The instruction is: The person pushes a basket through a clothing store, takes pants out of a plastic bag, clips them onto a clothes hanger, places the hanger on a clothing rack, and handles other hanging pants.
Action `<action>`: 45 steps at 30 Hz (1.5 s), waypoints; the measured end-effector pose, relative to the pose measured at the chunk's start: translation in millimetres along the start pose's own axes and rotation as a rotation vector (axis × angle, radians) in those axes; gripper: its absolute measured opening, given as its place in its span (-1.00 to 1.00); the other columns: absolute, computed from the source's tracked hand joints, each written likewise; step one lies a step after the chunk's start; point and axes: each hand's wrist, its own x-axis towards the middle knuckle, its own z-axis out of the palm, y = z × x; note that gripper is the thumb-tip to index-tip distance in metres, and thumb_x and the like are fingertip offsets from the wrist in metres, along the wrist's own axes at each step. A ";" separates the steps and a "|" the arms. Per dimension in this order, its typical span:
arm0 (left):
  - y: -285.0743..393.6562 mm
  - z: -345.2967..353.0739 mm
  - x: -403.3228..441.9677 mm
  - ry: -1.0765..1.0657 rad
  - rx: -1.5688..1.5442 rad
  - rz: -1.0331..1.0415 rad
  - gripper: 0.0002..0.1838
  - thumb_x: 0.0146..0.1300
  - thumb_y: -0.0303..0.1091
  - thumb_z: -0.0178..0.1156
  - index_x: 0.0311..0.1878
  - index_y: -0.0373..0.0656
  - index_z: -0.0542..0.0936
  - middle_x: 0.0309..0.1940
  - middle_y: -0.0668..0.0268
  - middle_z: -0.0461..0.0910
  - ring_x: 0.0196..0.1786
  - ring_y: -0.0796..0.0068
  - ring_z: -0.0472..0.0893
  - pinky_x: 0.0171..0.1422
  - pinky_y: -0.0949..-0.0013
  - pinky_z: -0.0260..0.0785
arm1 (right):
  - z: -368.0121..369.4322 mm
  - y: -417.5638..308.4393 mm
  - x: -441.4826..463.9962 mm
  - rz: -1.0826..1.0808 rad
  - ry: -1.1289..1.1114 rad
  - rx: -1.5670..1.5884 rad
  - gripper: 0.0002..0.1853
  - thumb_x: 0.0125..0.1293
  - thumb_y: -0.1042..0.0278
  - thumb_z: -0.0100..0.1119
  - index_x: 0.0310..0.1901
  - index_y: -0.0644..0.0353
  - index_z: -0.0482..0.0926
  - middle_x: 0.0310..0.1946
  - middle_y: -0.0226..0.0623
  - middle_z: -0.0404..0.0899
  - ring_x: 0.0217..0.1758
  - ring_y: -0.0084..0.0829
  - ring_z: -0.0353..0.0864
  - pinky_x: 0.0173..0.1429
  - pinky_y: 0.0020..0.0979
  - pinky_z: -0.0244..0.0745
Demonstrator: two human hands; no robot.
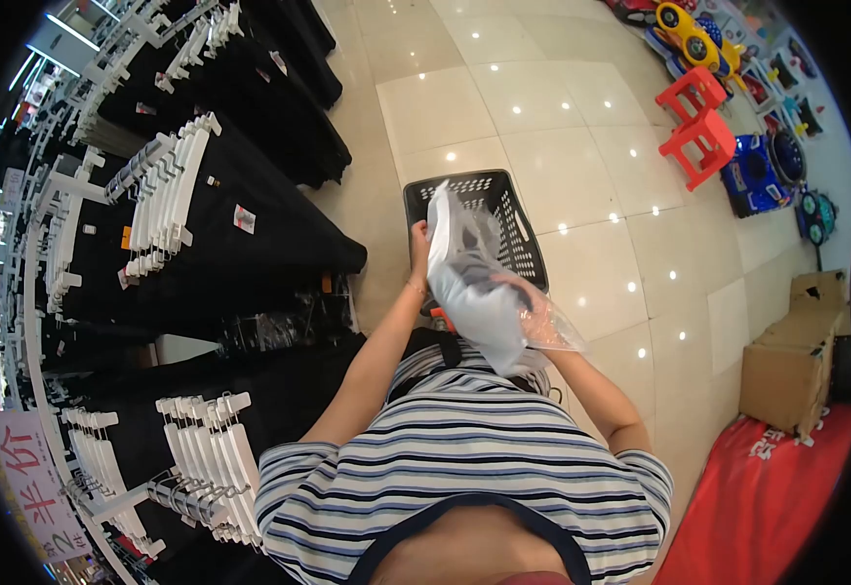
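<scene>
A clear plastic bag (484, 310) with something white and light grey-blue in it, perhaps a folded garment, is held in front of my body. My left hand (419, 252) grips the bag's white left edge. On the other side, my right hand (536, 310) is closed on the bag's lower right part, with loose clear film over and around the fingers. Beyond the bag, partly covered by it, is a black shopping basket (515, 230) with perforated walls. A small orange-red part (438, 313) shows below the left wrist.
To the left, black trousers (279, 229) hang from white hangers (174, 195) on racks. A sign (30, 485) hangs at lower left. On the right are red stools (700, 146), toy cars (759, 177), a cardboard box (786, 366) and a red cloth (752, 497). The floor (596, 253) is shiny tile.
</scene>
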 end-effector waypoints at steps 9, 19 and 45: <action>184.0 40.6 -108.7 -0.187 -0.240 -0.090 -0.60 0.33 -0.11 0.01 0.09 -0.19 0.39 -0.01 0.25 0.46 0.03 0.38 0.48 0.17 0.36 0.31 | 28.3 -1.7 -1.8 -0.250 0.055 -0.579 -0.44 0.07 0.35 0.21 0.16 0.10 0.34 0.06 0.01 0.34 0.16 0.01 0.31 0.25 -0.24 0.20; 70.7 -54.9 -80.6 -0.035 0.447 0.073 -0.88 0.15 -0.42 0.18 -0.37 -0.29 0.57 -0.53 0.37 0.55 -0.39 0.62 0.49 -0.24 0.48 0.34 | 26.2 -64.8 -23.7 -0.230 -0.286 -0.718 -0.43 -0.17 0.62 0.04 -0.02 -0.09 0.55 0.03 0.19 0.36 -0.07 0.06 0.50 0.04 -0.20 0.42; -44.2 -0.7 -5.6 0.132 -0.134 -0.740 -0.19 0.09 -0.22 0.22 0.38 -0.02 0.05 0.33 0.01 0.07 0.25 0.07 0.29 0.22 0.14 0.24 | -20.0 -113.3 -20.0 -0.411 0.663 1.080 -0.55 0.34 0.17 -0.16 0.20 0.20 0.28 0.18 -0.06 0.30 0.21 -0.08 0.34 0.24 -0.10 0.33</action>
